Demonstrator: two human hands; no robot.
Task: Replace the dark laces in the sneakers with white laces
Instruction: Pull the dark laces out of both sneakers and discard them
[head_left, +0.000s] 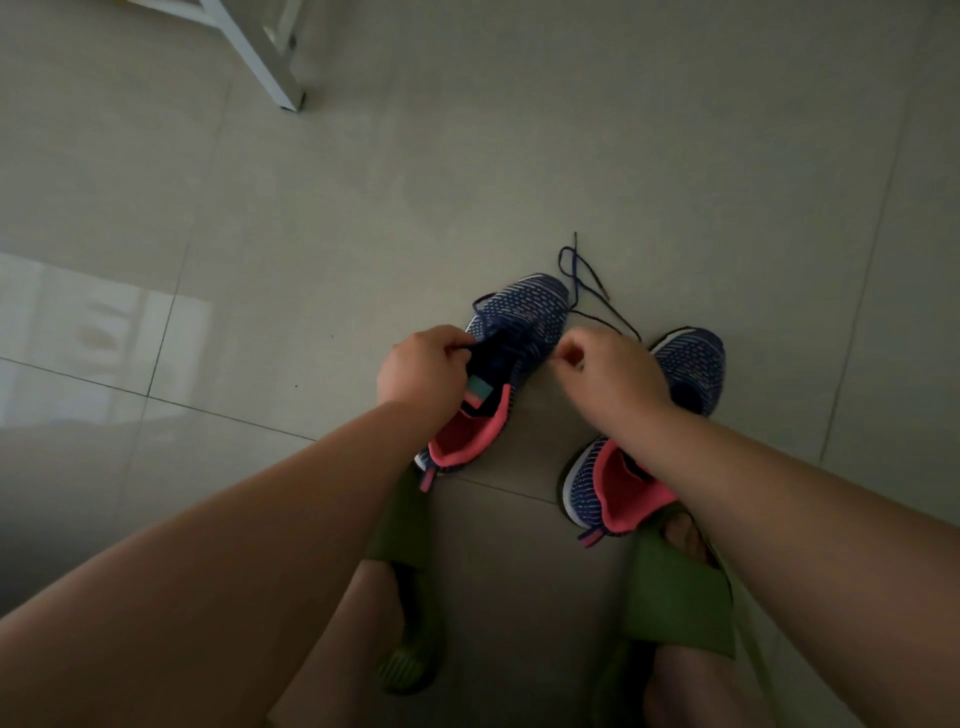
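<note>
Tiled floor (675, 156), sneakers at 6 o'clock: unlacing step.
Left hand (423, 366) grips left sneaker (524, 317) tongue; right hand (608, 369) pinches dark lace (584, 283), trailing to 12. Next, probably: pull it free of eyelets.

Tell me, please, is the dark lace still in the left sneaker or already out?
Partly out. The dark lace trails loose on the floor, yet still crosses the left sneaker at the eyelets, where both hands pinch it.

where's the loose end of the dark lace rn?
In the head view, the dark lace lies looped on the tiled floor, just beyond the toe of the left sneaker and up-left of the right sneaker, trailing toward the right hand.
</note>
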